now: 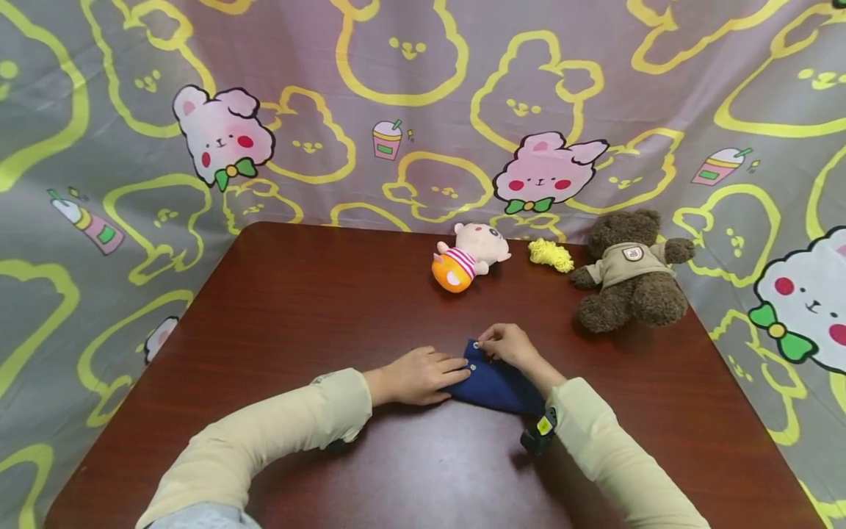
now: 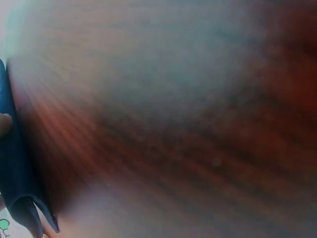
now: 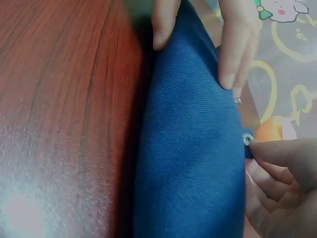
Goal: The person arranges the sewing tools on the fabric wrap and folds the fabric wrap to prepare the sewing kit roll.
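A folded blue fabric piece [image 1: 505, 389] with small round metal snaps lies on the table between the hands; its kind is not plain. My left hand [image 1: 421, 377] rests on its left end with fingers stretched out. In the right wrist view, the thumb and fingers of the left hand [image 3: 237, 44] press on either side of the blue fabric [image 3: 190, 134]. Thumb and index finger of my right hand [image 1: 510, 347] pinch a small tab at the top edge, beside a snap. The left wrist view catches only the folded edge of the fabric [image 2: 17, 163].
On the dark wooden table [image 1: 311, 294], a plush toy in a striped top [image 1: 465, 257] lies at the back. To its right are a bundle of yellow yarn [image 1: 551, 255] and a brown teddy bear [image 1: 631, 272]. A patterned curtain [image 1: 423, 132] hangs behind.
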Motion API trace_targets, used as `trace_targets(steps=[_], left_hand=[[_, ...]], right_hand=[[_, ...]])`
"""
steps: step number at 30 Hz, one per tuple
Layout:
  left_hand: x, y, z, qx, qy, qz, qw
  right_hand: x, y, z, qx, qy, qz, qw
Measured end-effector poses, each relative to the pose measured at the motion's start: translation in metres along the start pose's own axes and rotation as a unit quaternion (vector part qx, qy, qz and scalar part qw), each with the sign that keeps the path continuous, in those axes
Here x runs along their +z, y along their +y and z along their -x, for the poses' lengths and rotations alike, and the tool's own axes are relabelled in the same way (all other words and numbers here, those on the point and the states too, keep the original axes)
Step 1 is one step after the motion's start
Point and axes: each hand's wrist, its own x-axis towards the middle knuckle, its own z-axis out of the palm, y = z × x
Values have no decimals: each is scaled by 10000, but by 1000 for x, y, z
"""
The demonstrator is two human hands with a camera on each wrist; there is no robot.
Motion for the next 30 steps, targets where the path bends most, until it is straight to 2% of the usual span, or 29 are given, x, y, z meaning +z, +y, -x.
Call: trace_targets(steps=[5,11,14,19,24,30], left_hand=[[1,-1,0,-38,149,2,9999],[1,1,0,-171,155,107,9997],[0,2,-1,-223,88,115,9996],[0,4,-3,-356,-14,198,9992],[1,5,-5,-456,65,341,9984],[-1,6,-5,-761,106,687,9947]], right_hand=[[-6,-6,4,-15,-314,-324,9990],[-7,-6,11,-377,-464,-5,9982],[-5,-4,17,-769,-363,435,9954],[-2,-3,26,-1344,-124,1059,9852],[1,-1,33,-1724,109,1124,9785],[5,6,37,-1855,-50,971,9778]])
